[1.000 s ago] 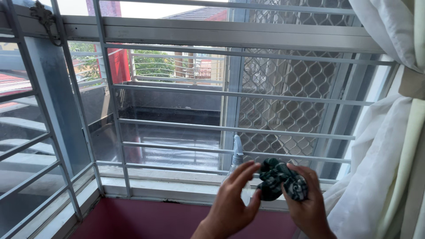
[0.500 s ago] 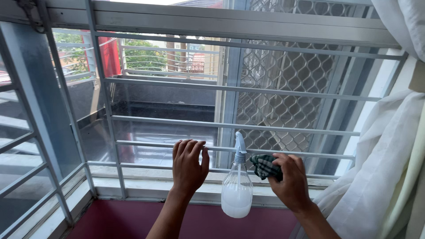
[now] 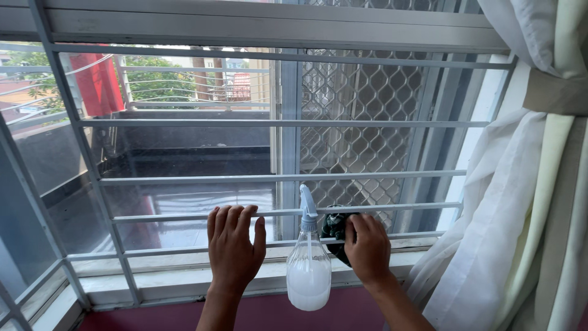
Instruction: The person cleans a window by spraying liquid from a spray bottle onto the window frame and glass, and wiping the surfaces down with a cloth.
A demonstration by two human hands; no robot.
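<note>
Two hands up at the window grille now, where a second ago both met low over the bunched cloth near the sill. Since then: left hand (image 3: 233, 248) lifted away from the cloth and laid flat, fingers spread and curled over a white horizontal bar (image 3: 184, 216), holding nothing else; right hand (image 3: 366, 248) closed around the dark green checked cloth (image 3: 334, 228), pressing it against the bars a little to the right. Judging by that shift, bunching of the cloth finished and wiping of the grille in hand, with the left hand serving only as a brace. Between the two hands, a clear spray bottle (image 3: 308, 270) with a pale blue nozzle, hanging by its trigger head from the same bar, partly full of whitish liquid, just beside the right hand and apart from the left, touched by neither as far as visible. Off to the right, a white curtain (image 3: 508, 202) tied back; beyond the glass, a wet balcony floor and a diamond-mesh screen.
</note>
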